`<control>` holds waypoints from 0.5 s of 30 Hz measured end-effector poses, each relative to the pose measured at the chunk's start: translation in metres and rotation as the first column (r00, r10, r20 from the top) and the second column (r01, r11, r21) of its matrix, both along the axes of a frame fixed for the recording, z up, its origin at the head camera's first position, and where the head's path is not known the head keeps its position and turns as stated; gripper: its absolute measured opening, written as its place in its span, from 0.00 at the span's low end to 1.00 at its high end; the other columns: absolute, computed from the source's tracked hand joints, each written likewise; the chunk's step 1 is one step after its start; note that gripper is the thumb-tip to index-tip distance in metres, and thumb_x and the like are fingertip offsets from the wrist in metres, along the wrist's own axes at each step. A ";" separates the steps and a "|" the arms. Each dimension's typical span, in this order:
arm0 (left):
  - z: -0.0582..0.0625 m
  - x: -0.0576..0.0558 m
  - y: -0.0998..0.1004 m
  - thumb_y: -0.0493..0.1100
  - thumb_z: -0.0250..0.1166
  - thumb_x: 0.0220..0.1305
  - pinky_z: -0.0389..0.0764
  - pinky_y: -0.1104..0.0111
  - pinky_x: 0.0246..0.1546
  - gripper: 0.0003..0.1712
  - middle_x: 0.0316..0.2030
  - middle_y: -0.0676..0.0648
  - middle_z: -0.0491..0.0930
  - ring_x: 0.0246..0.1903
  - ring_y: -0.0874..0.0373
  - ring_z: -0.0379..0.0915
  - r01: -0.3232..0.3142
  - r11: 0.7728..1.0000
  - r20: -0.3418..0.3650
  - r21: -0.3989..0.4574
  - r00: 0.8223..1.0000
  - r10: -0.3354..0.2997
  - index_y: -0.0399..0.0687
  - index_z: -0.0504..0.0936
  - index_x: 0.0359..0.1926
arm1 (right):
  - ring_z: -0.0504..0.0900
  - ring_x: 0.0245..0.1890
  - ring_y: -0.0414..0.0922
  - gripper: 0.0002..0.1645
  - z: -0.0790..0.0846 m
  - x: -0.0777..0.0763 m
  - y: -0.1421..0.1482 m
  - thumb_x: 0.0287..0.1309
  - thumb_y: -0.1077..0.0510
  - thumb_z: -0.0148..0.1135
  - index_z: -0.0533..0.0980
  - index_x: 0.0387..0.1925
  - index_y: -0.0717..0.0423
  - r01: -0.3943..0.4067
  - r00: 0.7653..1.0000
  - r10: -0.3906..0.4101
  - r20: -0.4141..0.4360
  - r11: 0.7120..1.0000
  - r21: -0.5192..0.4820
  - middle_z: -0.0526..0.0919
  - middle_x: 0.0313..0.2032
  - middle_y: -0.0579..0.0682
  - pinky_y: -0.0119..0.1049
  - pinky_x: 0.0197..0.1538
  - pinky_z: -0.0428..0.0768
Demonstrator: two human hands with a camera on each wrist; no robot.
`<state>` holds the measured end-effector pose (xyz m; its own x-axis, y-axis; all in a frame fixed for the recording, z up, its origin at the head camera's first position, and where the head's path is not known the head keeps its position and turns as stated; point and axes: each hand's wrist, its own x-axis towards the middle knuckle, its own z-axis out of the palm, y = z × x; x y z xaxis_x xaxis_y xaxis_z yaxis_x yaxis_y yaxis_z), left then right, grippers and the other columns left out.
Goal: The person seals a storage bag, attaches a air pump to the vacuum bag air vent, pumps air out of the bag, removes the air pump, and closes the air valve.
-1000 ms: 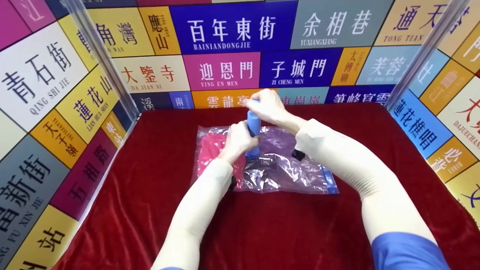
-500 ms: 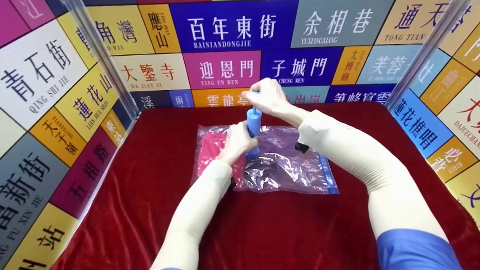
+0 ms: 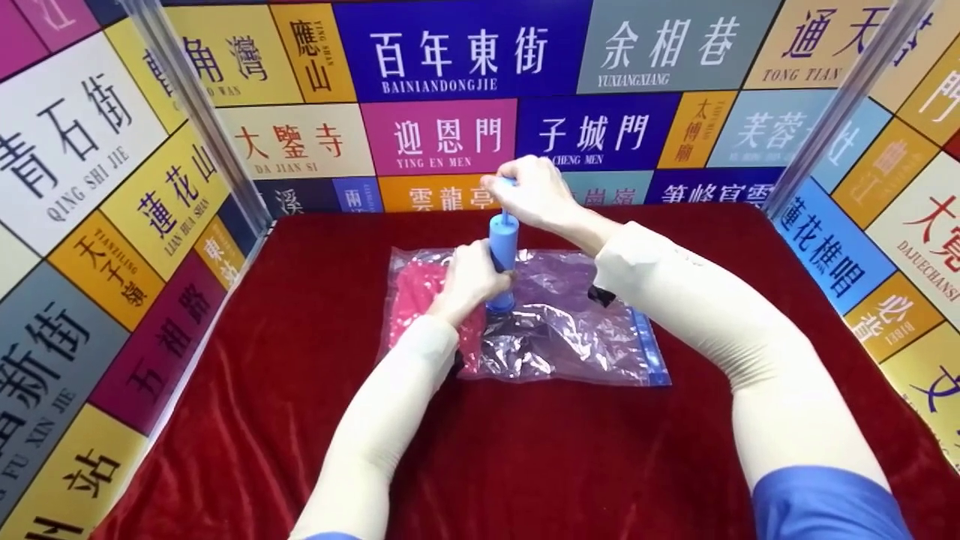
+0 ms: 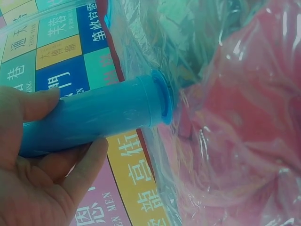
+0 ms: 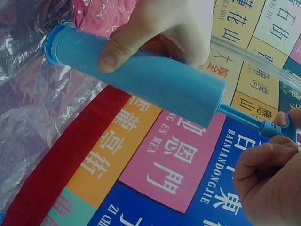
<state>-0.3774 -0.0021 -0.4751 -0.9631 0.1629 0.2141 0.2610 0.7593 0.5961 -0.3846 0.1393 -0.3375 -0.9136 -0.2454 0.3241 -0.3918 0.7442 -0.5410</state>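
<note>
A blue hand pump (image 3: 503,241) stands upright on a clear plastic storage bag (image 3: 577,322). My left hand (image 3: 474,279) grips the pump's barrel, thumb on one side and fingers on the other, as the left wrist view shows. Above it my right hand (image 3: 536,191) holds the pump's handle (image 5: 282,129), and a length of the thin plunger rod (image 5: 241,116) shows between handle and barrel. The pump's flanged base (image 4: 162,96) sits against the bag's film. Inside the bag lie pink fabric (image 3: 424,292) at the left and dark purple fabric (image 3: 559,281) at the right.
The bag lies flat on a table covered in red velvet cloth (image 3: 540,457). A blue zip strip (image 3: 651,349) runs along its right edge. Panels with printed street names (image 3: 465,49) stand behind and on both sides, with clear corner posts (image 3: 840,97).
My right hand has risen with the handle, drawing the plunger rod out of the barrel. The left hand keeps its hold on the barrel, and the bag lies as before.
</note>
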 end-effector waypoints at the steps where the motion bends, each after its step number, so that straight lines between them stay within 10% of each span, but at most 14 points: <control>1: 0.000 -0.001 -0.001 0.47 0.79 0.50 0.87 0.58 0.48 0.24 0.37 0.46 0.89 0.38 0.49 0.86 0.002 1.000 -0.002 0.002 1.000 -0.002 0.44 0.86 0.48 | 0.68 0.22 0.43 0.27 0.000 -0.001 -0.001 0.70 0.40 0.60 0.71 0.18 0.48 -0.001 1.000 0.001 0.007 1.000 0.004 0.70 0.17 0.45 0.37 0.27 0.64; 15: -0.001 0.001 -0.002 0.48 0.79 0.51 0.88 0.60 0.40 0.20 0.32 0.47 0.87 0.33 0.51 0.86 0.009 0.999 -0.005 0.048 1.000 -0.009 0.45 0.85 0.43 | 0.64 0.20 0.42 0.30 -0.021 -0.006 -0.003 0.72 0.36 0.58 0.68 0.18 0.46 -0.044 0.998 0.042 0.044 0.998 0.044 0.64 0.17 0.43 0.37 0.26 0.61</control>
